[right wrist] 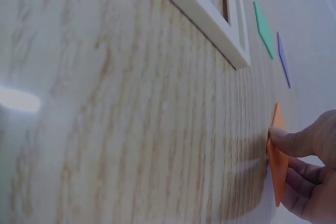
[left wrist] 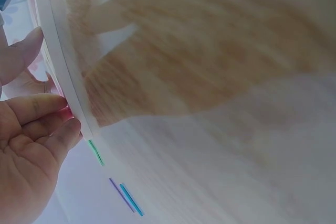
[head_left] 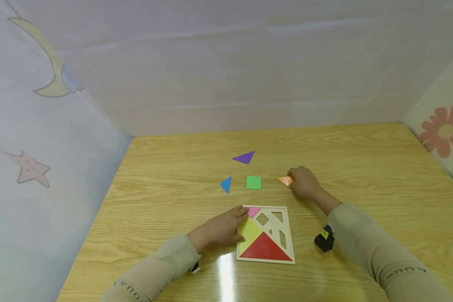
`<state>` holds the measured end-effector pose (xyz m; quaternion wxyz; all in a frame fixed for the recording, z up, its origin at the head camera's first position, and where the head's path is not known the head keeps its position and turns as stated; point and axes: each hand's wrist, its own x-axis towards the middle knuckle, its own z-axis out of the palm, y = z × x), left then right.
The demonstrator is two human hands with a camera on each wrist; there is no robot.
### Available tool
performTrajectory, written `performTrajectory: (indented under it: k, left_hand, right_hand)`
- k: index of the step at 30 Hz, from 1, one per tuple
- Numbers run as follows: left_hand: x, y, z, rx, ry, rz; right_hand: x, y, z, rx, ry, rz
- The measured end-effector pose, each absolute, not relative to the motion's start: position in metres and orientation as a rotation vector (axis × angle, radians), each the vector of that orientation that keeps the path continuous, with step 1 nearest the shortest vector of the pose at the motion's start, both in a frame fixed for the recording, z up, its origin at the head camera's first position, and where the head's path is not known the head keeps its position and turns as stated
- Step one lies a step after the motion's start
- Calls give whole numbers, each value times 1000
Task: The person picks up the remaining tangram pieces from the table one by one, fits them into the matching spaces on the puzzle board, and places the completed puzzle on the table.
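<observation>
My right hand (head_left: 305,182) pinches an orange tangram piece (right wrist: 278,156) between thumb and fingers, right of the board; its fingers partly cover the piece in the head view. The left hand (head_left: 226,225) rests at the left edge of a cream tangram board (head_left: 290,239), fingers over the upper corner and thumb over the yellow triangle (head_left: 251,230). In the board lie that triangle, a red triangle (head_left: 265,248) and a pink piece (head_left: 254,211), partly under the fingers. Several cut-outs on its right side show wood through them.
Beyond the board lie a green square (head_left: 253,183), a blue triangle (head_left: 226,184) and a purple triangle (head_left: 245,157) on the wooden table (head_left: 166,184). A black device (head_left: 324,239) sits by the right sleeve. Printed fabric walls border the table's back and sides.
</observation>
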<state>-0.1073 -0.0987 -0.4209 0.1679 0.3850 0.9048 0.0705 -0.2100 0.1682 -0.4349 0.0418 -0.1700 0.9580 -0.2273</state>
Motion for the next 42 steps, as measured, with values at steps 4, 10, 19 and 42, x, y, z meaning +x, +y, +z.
performTrajectory:
  k: [4,10,19,42]
  left_hand:
    - [-108,-98,-423,1112,2576,194]
    - [-108,-98,-422,1115,2570,181]
    - [-105,-98,-425,1123,2579,195]
    - [-107,-99,-424,1114,2575,214]
  right_hand:
    - [-208,171,-431,-487,2922,-684]
    - [-205,172,-425,-386,2886,-671]
    - [-202,182,-425,-311,2840,-757]
    - [-196,184,-432,-134,2496,-1270]
